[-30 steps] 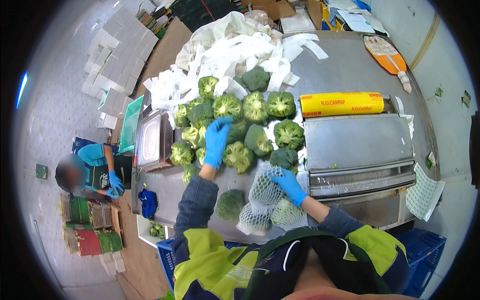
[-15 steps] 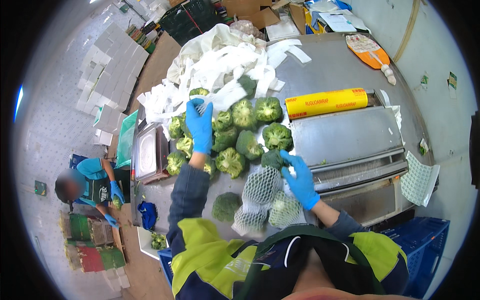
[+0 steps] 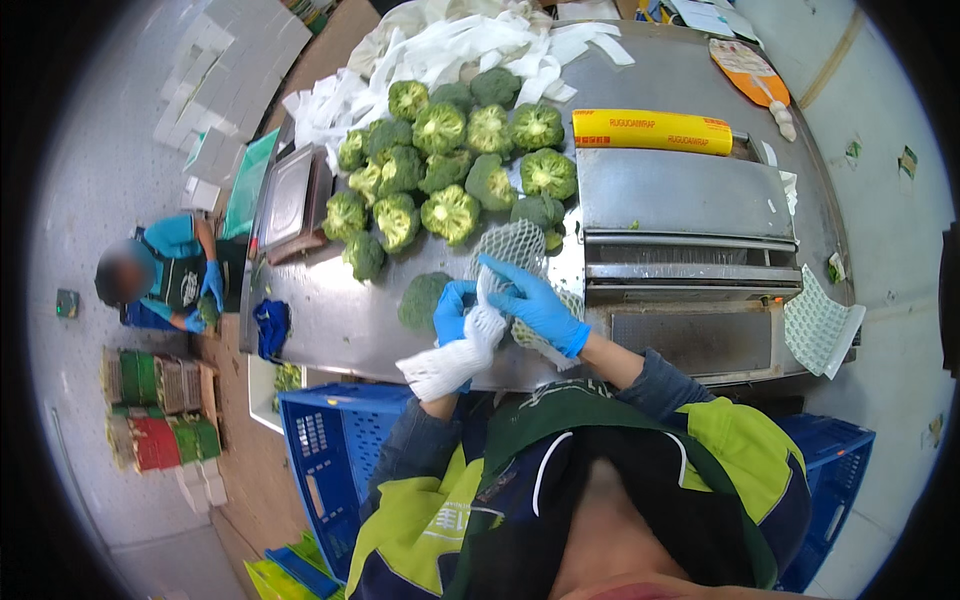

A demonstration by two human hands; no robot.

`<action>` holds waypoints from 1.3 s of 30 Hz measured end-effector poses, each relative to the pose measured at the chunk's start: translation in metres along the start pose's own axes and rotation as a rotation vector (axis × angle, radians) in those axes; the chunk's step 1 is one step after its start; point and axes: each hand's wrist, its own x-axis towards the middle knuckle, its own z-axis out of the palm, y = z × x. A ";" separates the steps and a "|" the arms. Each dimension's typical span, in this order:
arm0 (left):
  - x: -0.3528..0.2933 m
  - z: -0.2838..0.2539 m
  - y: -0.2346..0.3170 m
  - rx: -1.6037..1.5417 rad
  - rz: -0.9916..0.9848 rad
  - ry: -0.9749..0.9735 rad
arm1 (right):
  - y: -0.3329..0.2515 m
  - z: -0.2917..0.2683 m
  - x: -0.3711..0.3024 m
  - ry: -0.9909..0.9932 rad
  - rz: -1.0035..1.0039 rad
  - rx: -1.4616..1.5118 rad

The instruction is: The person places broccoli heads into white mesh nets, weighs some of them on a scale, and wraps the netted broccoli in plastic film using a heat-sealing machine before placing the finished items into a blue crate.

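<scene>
Close in front of my body, both blue-gloved hands meet at a white foam net sleeve (image 3: 445, 368), which hangs toward the lower left. My left hand (image 3: 455, 312) is closed around it. My right hand (image 3: 540, 308) pinches its upper end with the fingertips. Just beyond lies a piece of broccoli in a stretched foam net (image 3: 510, 248), and another netted broccoli (image 3: 550, 335) is partly behind my right hand. A bare broccoli head (image 3: 424, 300) sits left of my hands. Farther off, several broccoli heads (image 3: 450, 214) are grouped, many with cut stems up.
Loose white foam nets (image 3: 450, 55) pile up at the back. A wrapping machine (image 3: 685, 190) with a yellow film roll box (image 3: 652, 132) stands on the right. A scale (image 3: 298, 205) is at the left edge; a co-worker (image 3: 175, 270) holds broccoli beyond it. Blue crates (image 3: 325, 450) stand below.
My left hand has come back from the net pile toward my body with a foam net. My right hand has moved left to join it. The view has shifted.
</scene>
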 end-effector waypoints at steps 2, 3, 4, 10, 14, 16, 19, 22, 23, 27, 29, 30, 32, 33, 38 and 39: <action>-0.011 0.007 0.016 -0.155 -0.050 0.059 | 0.001 -0.001 -0.008 0.006 0.054 0.031; -0.011 0.008 0.024 -0.231 -0.070 0.093 | 0.004 -0.004 -0.011 -0.003 0.100 -0.004; -0.008 0.002 0.027 -0.274 -0.042 0.118 | -0.001 -0.008 -0.013 -0.112 0.236 -0.022; -0.021 -0.061 0.041 -0.989 -0.360 -0.052 | 0.011 -0.005 0.008 -0.307 0.209 0.871; -0.041 -0.098 0.010 -0.836 -0.543 -0.229 | 0.003 0.019 0.052 -0.230 0.352 0.971; -0.033 -0.098 0.022 -0.389 -0.523 -0.214 | 0.005 0.019 0.068 -0.356 0.410 0.762; -0.012 -0.121 0.031 -0.184 -0.378 0.075 | 0.017 0.023 0.085 -0.359 0.265 0.107; 0.002 -0.177 -0.033 -0.532 -0.184 0.210 | 0.051 0.024 0.110 -0.239 0.173 -0.484; 0.008 -0.180 -0.039 -0.662 -0.182 0.214 | 0.062 0.024 0.127 -0.159 0.142 -0.490; 0.017 -0.194 -0.059 -0.849 -0.430 0.231 | 0.070 0.051 0.167 -0.074 0.124 -0.744; 0.019 -0.191 -0.058 -0.687 -0.568 0.101 | 0.087 0.054 0.185 -0.184 0.192 -1.023; 0.017 -0.191 -0.058 -0.668 -0.674 0.034 | 0.095 0.056 0.192 -0.329 0.244 -1.099; 0.020 -0.191 -0.077 -0.733 -0.717 -0.135 | 0.106 0.070 0.198 -0.549 0.342 -1.161; 0.032 -0.186 -0.082 -0.709 -0.670 -0.212 | 0.125 0.065 0.207 -0.607 0.351 -1.194; 0.048 -0.188 -0.063 -0.538 -0.581 0.127 | 0.119 0.066 0.211 -0.464 0.421 -1.096; 0.058 -0.185 -0.046 -0.562 -0.518 0.071 | 0.118 0.049 0.216 -0.470 0.380 -1.005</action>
